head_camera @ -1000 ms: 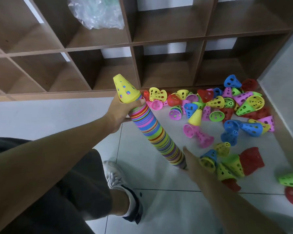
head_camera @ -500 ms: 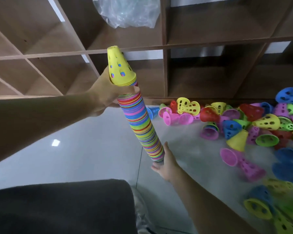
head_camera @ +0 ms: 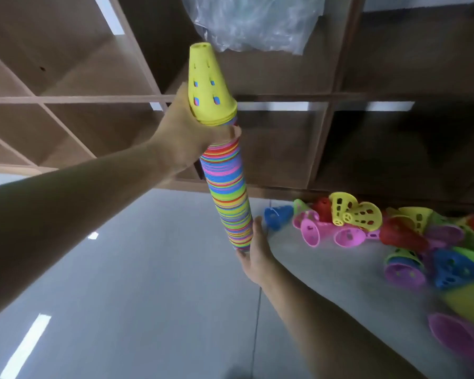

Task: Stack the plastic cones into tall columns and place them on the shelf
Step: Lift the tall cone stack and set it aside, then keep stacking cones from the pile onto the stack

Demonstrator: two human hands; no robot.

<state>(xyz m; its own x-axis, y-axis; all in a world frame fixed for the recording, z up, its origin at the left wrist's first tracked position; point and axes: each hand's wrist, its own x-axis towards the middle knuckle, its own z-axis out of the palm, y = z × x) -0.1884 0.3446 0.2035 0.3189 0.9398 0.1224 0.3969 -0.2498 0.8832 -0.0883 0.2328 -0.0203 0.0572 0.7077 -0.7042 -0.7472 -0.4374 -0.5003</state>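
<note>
A tall column of stacked plastic cones (head_camera: pixel 229 198), striped in many colours and topped by a yellow cone (head_camera: pixel 207 86), is held off the floor in front of the wooden shelf (head_camera: pixel 320 149). My left hand (head_camera: pixel 188 132) grips the column just under the yellow top cone. My right hand (head_camera: pixel 257 253) supports the column's bottom end with straight fingers against its side. Loose cones (head_camera: pixel 348 218) in pink, yellow, red, blue and green lie scattered on the floor at the right.
The shelf is a grid of open wooden cubbies close ahead. A crumpled clear plastic bag (head_camera: pixel 255 20) sits in an upper cubby above the column. Grey tiled floor (head_camera: pixel 137 283) spreads at the lower left.
The column has been raised and turned more upright, and it is closer to the shelf. The view has moved nearer, and the loose cones have slid to the right.
</note>
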